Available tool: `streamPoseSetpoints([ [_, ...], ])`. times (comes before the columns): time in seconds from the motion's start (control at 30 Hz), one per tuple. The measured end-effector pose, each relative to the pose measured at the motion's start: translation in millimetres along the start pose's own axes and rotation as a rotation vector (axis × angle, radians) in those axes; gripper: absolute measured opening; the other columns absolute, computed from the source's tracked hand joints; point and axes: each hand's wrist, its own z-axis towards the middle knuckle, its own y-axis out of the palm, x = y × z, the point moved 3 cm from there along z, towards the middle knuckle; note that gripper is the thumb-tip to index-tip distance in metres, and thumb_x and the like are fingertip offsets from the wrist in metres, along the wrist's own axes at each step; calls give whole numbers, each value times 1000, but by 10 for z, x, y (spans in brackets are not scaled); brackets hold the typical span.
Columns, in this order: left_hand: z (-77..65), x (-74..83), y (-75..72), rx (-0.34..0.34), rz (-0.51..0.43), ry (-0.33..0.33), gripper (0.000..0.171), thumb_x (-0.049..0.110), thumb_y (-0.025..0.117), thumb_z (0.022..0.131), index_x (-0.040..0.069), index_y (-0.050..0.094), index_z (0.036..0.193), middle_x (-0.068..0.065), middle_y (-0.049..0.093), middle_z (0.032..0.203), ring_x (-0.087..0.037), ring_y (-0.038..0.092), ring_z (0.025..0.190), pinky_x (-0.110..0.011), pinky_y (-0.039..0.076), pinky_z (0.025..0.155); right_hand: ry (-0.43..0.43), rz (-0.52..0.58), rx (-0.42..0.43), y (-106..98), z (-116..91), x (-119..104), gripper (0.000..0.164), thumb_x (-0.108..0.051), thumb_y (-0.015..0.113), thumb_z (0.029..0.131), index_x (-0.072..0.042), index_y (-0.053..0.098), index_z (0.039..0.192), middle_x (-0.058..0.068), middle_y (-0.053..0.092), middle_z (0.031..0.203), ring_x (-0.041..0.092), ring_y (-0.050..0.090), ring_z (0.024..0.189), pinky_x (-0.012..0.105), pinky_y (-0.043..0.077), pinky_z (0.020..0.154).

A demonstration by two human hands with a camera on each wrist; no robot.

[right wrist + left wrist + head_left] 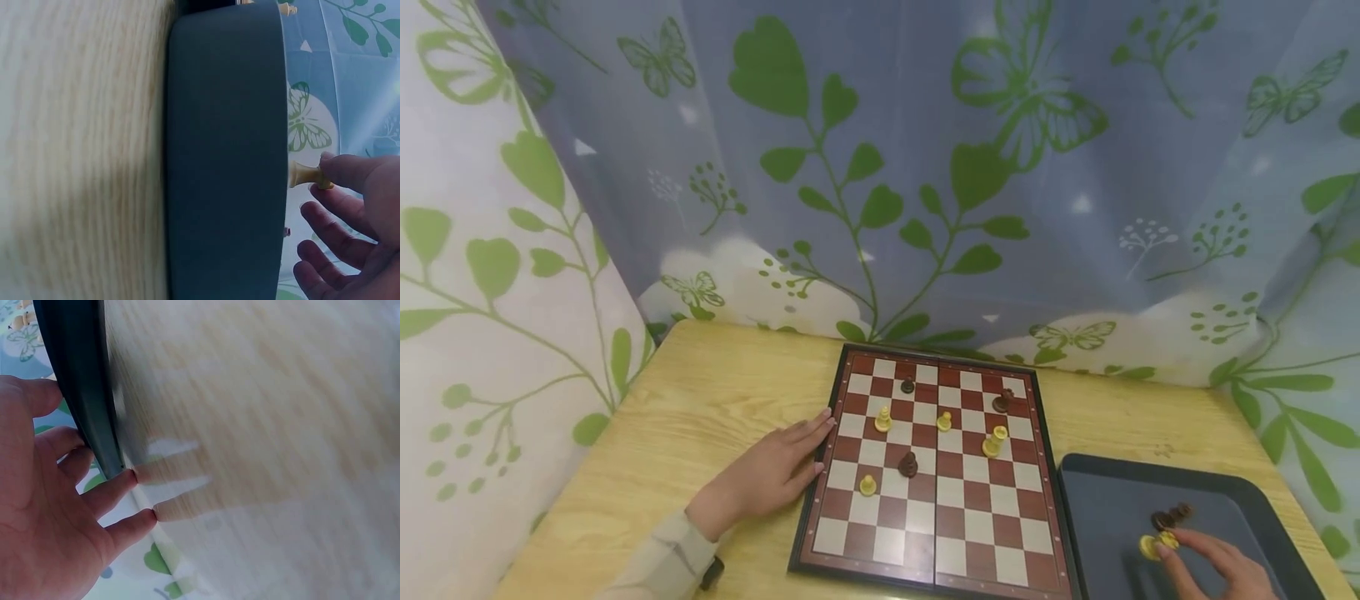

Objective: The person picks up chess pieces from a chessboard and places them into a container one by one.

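My left hand (767, 471) lies at the left edge of the chessboard (874, 546), its fingers fairly straight. The left wrist view shows those fingertips along the board's dark side (84, 381) and on the tabletop. Over the dark tray (1150, 468), my right hand (1228, 571) pinches a yellow chess piece (1147, 547) between thumb and index finger. In the right wrist view the piece's flared base (296, 174) shows past the tray wall (228, 150), and the other fingers are loosely bent. Dark chess pieces (1163, 520) lie beside it in the tray.
On the board stand a yellow bishop (883, 421), a yellow rook (994, 443), yellow pawns (868, 485) and several dark pieces (907, 464). The tray adjoins the board's right side. A leaf-patterned curtain (887, 167) hangs behind the wooden table (722, 375).
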Motion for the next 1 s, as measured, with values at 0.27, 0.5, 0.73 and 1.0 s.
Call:
streamPoseSetpoints([
  [0.27, -26, -4, 20, -5, 8, -7, 58, 31, 48, 108, 2, 36, 157, -13, 30, 165, -41, 42, 144, -61, 37, 115, 69, -47, -43, -43, -28, 101, 23, -11, 83, 82, 7, 77, 95, 35, 71, 104, 55, 64, 95, 63, 51, 74],
  [0.5, -9, 15, 19, 2, -2, -3, 58, 32, 48, 108, 3, 36, 157, -12, 30, 165, -42, 42, 144, -61, 37, 115, 158, -40, -74, -63, -20, 224, 29, -12, 80, 85, 10, 75, 103, 37, 68, 110, 56, 62, 101, 66, 50, 78],
  [0.73, -5, 0, 26, 0, 16, 7, 59, 31, 49, 107, 2, 36, 157, -13, 30, 165, -41, 42, 144, -60, 38, 115, 97, -53, 5, -76, -22, 288, 22, -1, 81, 78, 11, 75, 96, 37, 70, 101, 53, 65, 88, 50, 55, 70],
  [1.0, -15, -2, 19, -7, 3, -3, 59, 31, 48, 108, 2, 35, 157, -13, 31, 165, -42, 41, 144, -62, 37, 115, 64, -84, 53, -99, -19, 304, 23, 1, 83, 75, 12, 74, 94, 38, 69, 98, 57, 64, 86, 64, 52, 68],
])
